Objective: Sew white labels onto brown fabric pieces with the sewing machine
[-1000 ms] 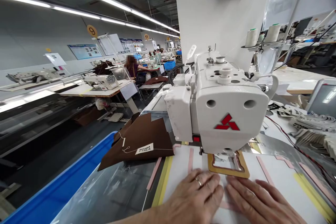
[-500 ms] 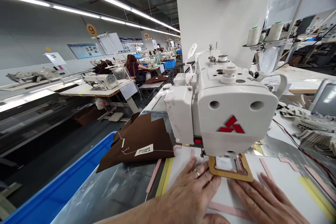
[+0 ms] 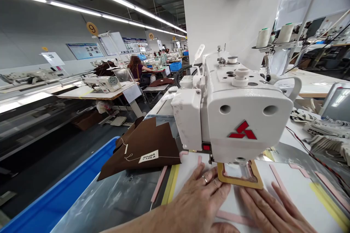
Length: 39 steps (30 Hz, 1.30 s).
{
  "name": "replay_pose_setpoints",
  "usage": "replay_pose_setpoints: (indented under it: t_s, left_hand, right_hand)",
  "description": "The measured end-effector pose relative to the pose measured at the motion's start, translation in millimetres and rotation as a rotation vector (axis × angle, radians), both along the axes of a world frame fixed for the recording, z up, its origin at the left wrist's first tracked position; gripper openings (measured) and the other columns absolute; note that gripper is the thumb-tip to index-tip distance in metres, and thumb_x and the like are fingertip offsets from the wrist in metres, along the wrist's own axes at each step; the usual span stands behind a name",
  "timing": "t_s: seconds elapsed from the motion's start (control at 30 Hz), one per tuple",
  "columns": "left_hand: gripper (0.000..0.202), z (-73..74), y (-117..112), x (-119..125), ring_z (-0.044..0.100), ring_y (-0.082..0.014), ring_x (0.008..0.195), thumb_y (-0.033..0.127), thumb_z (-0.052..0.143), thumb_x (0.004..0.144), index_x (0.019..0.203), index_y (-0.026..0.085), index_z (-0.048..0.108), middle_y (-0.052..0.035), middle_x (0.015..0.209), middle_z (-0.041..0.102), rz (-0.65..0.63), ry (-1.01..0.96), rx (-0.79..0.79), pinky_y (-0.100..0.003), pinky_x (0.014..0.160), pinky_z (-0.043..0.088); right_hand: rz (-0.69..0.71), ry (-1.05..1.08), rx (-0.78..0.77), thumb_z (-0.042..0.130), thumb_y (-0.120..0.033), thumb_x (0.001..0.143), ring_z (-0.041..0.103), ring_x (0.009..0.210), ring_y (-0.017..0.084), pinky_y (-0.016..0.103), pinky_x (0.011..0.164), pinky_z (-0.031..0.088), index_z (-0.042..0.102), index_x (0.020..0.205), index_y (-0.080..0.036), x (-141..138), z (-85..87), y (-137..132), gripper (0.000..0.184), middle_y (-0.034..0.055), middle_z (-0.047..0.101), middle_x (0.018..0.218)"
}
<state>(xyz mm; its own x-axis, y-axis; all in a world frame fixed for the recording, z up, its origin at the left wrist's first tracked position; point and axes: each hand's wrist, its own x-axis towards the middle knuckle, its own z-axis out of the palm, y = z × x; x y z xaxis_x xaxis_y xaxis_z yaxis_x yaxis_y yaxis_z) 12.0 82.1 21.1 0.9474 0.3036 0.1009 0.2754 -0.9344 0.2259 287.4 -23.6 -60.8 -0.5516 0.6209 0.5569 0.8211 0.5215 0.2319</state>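
A blue bin [image 3: 54, 196] runs along the bench's [image 3: 115, 200] left edge. At ten o'clock from the left hand [image 3: 199, 204] lies a folded brown fabric piece [image 3: 147, 138], well apart from it. A white tag [image 3: 149, 156] on it reads "BIMBA Y LOLA" and hangs from a thin cord.

The left hand has a ring [image 3: 204, 179] on one finger. It lies palm down on the white template sheet [image 3: 295, 191], its grip spread flat and holding nothing. Its fingertips point to one o'clock and reach the left corner of the tan frame [image 3: 237, 184].

That frame lies on the sheet directly under the head of the white sewing machine [image 3: 240, 116], at twelve o'clock from the gap between the two hands. The machine's face carries a red three-diamond emblem [image 3: 242, 131].

The right hand [image 3: 273, 214] is also flat on the sheet with its grip spread and empty. Its fingertips are just below the frame's lower edge, at eleven o'clock from the palm. A pink strip [image 3: 235, 218] runs between the hands.

Further right, a stack of printed labels [image 3: 325, 131] sits at two o'clock from the right hand, its lettering too small to read.

Far back on the left, round yellow signs read "9" [image 3: 92, 28] and "11" [image 3: 151, 35].
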Motion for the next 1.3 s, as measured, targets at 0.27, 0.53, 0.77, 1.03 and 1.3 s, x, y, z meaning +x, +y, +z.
replay_pose_setpoints:
  t_s: [0.27,0.53,0.77,1.03,1.3]
  left_hand:
    - [0.082,1.9,0,2,0.033,-0.0320,0.159,0.073,0.048,0.105,0.160,0.011,0.042,-0.0158,0.165,0.046,0.008,-0.028,-0.010,-0.052,0.135,0.015]
    - [0.080,0.9,-1,2,0.038,-0.0326,0.157,0.071,0.053,0.105,0.159,0.013,0.043,-0.0162,0.162,0.050,0.020,-0.042,-0.020,-0.052,0.135,0.019]
    - [0.082,0.0,-2,0,0.027,-0.0306,0.162,0.073,0.046,0.106,0.164,0.015,0.036,-0.0146,0.167,0.044,0.038,-0.010,-0.073,-0.053,0.136,0.009]
    - [0.084,-3.2,-2,-1,0.034,-0.0322,0.159,0.073,0.052,0.104,0.163,0.014,0.038,-0.0118,0.164,0.047,0.047,-0.038,-0.039,-0.054,0.135,0.017]
    - [0.086,-0.2,-2,3,0.030,-0.0324,0.161,0.074,0.051,0.104,0.165,0.015,0.036,-0.0108,0.167,0.044,0.065,0.010,-0.109,-0.059,0.135,0.017]
  right_hand:
    - [0.017,-0.092,-0.004,0.041,-0.053,0.109,0.049,0.148,0.031,0.041,0.109,0.056,0.047,0.161,-0.012,-15,17.8,10,0.066,0.0101,0.052,0.161]
    - [-0.028,-0.016,-0.068,0.044,-0.054,0.107,0.024,0.160,0.038,0.053,0.115,0.052,0.034,0.167,-0.012,-19,12.6,14,0.074,0.0117,0.039,0.169]
    - [-0.019,-0.249,-0.053,0.043,-0.088,0.095,0.036,0.153,0.048,0.064,0.098,0.059,0.040,0.161,-0.001,-15,22.9,20,0.110,0.0237,0.042,0.163]
    - [-0.029,-0.277,-0.048,0.040,-0.088,0.096,0.052,0.142,0.046,0.062,0.097,0.060,0.046,0.157,-0.002,-17,28.7,19,0.105,0.0227,0.045,0.160]
    - [-0.046,-0.290,0.039,0.031,-0.087,0.098,0.065,0.130,0.043,0.061,0.083,0.067,0.051,0.152,-0.002,-15,38.8,19,0.103,0.0243,0.052,0.154]
